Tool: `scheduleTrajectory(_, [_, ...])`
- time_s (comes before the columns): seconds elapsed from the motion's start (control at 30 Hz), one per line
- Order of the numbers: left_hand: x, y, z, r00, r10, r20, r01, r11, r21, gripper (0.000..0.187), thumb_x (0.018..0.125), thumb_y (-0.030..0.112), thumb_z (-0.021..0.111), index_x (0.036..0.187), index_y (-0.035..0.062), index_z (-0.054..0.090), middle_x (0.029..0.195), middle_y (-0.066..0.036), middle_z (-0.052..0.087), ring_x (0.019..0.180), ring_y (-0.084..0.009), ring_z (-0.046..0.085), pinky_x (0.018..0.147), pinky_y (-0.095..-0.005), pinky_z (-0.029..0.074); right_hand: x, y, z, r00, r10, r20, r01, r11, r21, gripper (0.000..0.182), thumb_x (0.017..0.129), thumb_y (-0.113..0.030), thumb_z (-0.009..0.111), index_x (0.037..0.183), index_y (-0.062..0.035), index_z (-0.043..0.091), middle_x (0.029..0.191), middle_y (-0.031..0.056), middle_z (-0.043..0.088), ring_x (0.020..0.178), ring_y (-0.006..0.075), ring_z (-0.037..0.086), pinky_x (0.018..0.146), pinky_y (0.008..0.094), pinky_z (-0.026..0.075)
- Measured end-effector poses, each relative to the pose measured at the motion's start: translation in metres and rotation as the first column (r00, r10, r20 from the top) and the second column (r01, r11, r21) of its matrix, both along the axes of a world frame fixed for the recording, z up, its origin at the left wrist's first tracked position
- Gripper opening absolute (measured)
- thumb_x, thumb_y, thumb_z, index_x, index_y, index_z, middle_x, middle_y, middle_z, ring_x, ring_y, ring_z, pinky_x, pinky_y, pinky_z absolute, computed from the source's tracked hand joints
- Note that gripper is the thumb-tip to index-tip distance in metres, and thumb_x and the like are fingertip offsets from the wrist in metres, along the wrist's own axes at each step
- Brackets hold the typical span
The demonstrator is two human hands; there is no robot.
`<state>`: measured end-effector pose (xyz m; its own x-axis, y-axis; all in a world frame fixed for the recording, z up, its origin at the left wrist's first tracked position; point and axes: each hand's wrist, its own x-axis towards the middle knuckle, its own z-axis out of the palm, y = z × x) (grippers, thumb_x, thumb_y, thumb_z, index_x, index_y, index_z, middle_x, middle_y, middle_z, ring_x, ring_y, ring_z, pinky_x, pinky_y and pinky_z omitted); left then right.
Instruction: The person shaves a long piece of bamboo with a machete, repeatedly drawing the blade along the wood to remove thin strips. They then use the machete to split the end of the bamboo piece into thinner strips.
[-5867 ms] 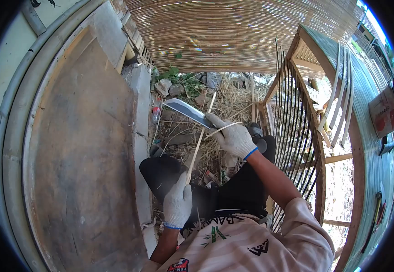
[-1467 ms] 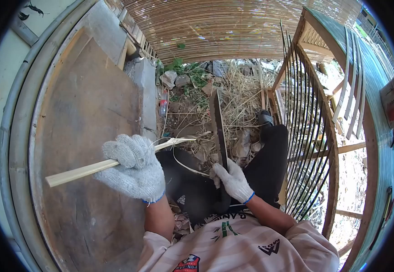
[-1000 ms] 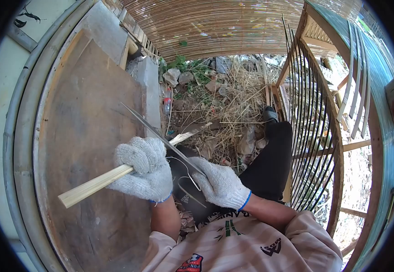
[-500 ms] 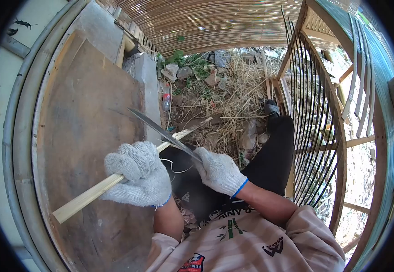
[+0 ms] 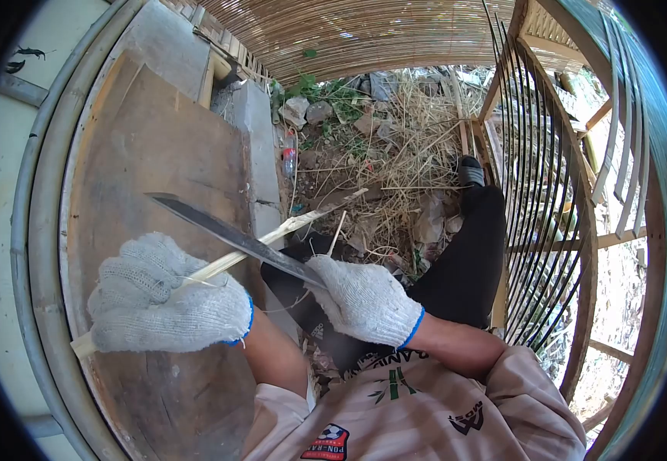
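Observation:
My left hand [image 5: 166, 298], in a white knitted glove, is closed around a pale split bamboo strip [image 5: 296, 223]. One short end pokes out below the fist at the left; the long end slants up and away to the right. In my right hand [image 5: 365, 298], also gloved, is a long-bladed knife [image 5: 214, 226], its handle hidden in the fist. The blade points up and left and crosses over the strip between my hands. A thin sliver [image 5: 337, 233] sticks up beside the right glove, and fine fibres curl near the blade.
A worn brown board [image 5: 149, 154] lies at my left, with a concrete ledge [image 5: 253, 138] along it. Straw and rubble [image 5: 402, 146] cover the ground ahead, near a plastic bottle [image 5: 289, 163]. Dark thin rods [image 5: 537, 184] lean on a wooden frame [image 5: 587, 307] at right.
My left hand has slid down and left along the strip, toward its near end. The knife blade has swung flatter and further left. A thin sliver now stands up beside my right hand.

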<state>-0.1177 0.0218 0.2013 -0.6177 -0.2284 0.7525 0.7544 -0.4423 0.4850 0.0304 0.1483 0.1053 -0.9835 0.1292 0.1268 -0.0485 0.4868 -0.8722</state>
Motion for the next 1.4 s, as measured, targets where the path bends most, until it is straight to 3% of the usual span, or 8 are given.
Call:
scheduleTrajectory(0.13, [-0.004, 0.001, -0.006, 0.961, 0.011, 0.276, -0.125, 0.909, 0.398, 0.039, 0.11, 0.051, 0.046, 0.091, 0.0186, 0.056, 0.081, 0.0, 0.041, 0.072, -0.0178, 0.035, 0.065, -0.0388, 0.03, -0.016, 0.013, -0.037, 0.995, -0.023, 0.097, 0.016, 0.997, 0.075, 0.021, 0.098, -0.02, 0.064, 0.11, -0.0053, 0.056, 0.086, 0.0198, 0.07, 0.08, 0.0416, 0.071, 0.066, 0.0542, 0.056])
scheduleTrajectory(0.23, [-0.012, 0.001, -0.006, 0.992, 0.069, -0.11, -0.094, 0.965, -0.243, 0.037, 0.11, 0.051, 0.046, 0.09, 0.0209, 0.056, 0.081, 0.003, 0.042, 0.072, -0.0165, 0.036, 0.067, -0.0392, 0.032, -0.028, 0.017, -0.049, 0.992, -0.072, 0.108, 0.063, 0.994, 0.09, 0.021, 0.1, -0.022, 0.062, 0.108, -0.0041, 0.056, 0.08, 0.0223, 0.069, 0.077, 0.0445, 0.07, 0.066, 0.0565, 0.054])
scheduleTrajectory(0.6, [0.002, 0.032, 0.014, 0.953, 0.005, 0.303, -0.184, 0.805, 0.565, 0.032, 0.107, 0.047, 0.056, 0.108, 0.0176, 0.069, 0.099, 0.0, 0.058, 0.097, -0.0169, 0.048, 0.092, -0.0412, 0.035, -0.001, 0.019, 0.022, 0.99, 0.092, 0.107, -0.079, 0.99, -0.117, 0.026, 0.097, -0.022, 0.068, 0.111, -0.0049, 0.055, 0.081, 0.0222, 0.069, 0.074, 0.044, 0.071, 0.063, 0.0537, 0.055])
scheduleTrajectory(0.7, [-0.017, -0.033, -0.019, 0.789, -0.61, -0.068, 0.613, 0.776, 0.149, 0.038, 0.107, 0.048, 0.056, 0.119, 0.0142, 0.069, 0.109, -0.003, 0.06, 0.106, -0.0196, 0.049, 0.098, -0.0436, 0.032, -0.018, 0.027, -0.027, 0.986, -0.021, 0.163, 0.023, 1.0, -0.007, 0.026, 0.096, -0.021, 0.067, 0.111, -0.0045, 0.055, 0.083, 0.0224, 0.069, 0.074, 0.044, 0.071, 0.064, 0.0535, 0.056])
scheduleTrajectory(1.0, [-0.003, -0.002, -0.004, 0.961, -0.275, 0.009, 0.274, 0.959, 0.077, 0.025, 0.106, 0.043, 0.057, 0.104, 0.0188, 0.065, 0.106, -0.001, 0.058, 0.1, -0.018, 0.048, 0.09, -0.0426, 0.034, -0.026, 0.041, -0.048, 0.962, 0.135, 0.237, -0.06, 0.952, -0.3, 0.024, 0.103, -0.026, 0.059, 0.106, -0.0018, 0.055, 0.077, 0.0224, 0.069, 0.075, 0.0437, 0.071, 0.066, 0.0567, 0.055])
scheduleTrajectory(1.2, [-0.006, -0.014, -0.001, 0.727, -0.683, -0.07, 0.679, 0.73, -0.077, 0.025, 0.107, 0.039, 0.056, 0.107, 0.0165, 0.066, 0.113, -0.002, 0.061, 0.104, -0.019, 0.056, 0.095, -0.0429, 0.038, 0.004, 0.022, -0.004, 0.991, 0.063, 0.12, -0.053, 0.995, -0.084, 0.026, 0.099, -0.025, 0.062, 0.108, -0.002, 0.053, 0.077, 0.0205, 0.068, 0.07, 0.0426, 0.07, 0.059, 0.0529, 0.054])
scheduleTrajectory(1.33, [0.009, -0.009, -0.008, 0.995, -0.043, 0.093, 0.015, 0.959, 0.282, 0.032, 0.108, 0.04, 0.057, 0.123, 0.0136, 0.068, 0.122, -0.006, 0.064, 0.118, -0.0219, 0.059, 0.111, -0.0469, 0.037, 0.006, 0.02, 0.008, 0.992, 0.102, 0.073, -0.097, 0.993, -0.062, 0.027, 0.093, -0.022, 0.067, 0.105, -0.0022, 0.053, 0.077, 0.0181, 0.068, 0.068, 0.0392, 0.071, 0.057, 0.0489, 0.054])
scheduleTrajectory(1.4, [0.014, -0.027, -0.009, 0.781, -0.625, 0.003, 0.622, 0.778, 0.09, 0.044, 0.109, 0.043, 0.054, 0.138, 0.0118, 0.064, 0.136, -0.01, 0.063, 0.13, -0.0257, 0.057, 0.123, -0.0545, 0.029, 0.005, 0.024, 0.012, 0.989, 0.112, 0.098, -0.107, 0.993, -0.06, 0.027, 0.093, -0.021, 0.067, 0.104, -0.0022, 0.053, 0.077, 0.0177, 0.068, 0.068, 0.0383, 0.071, 0.056, 0.0483, 0.055])
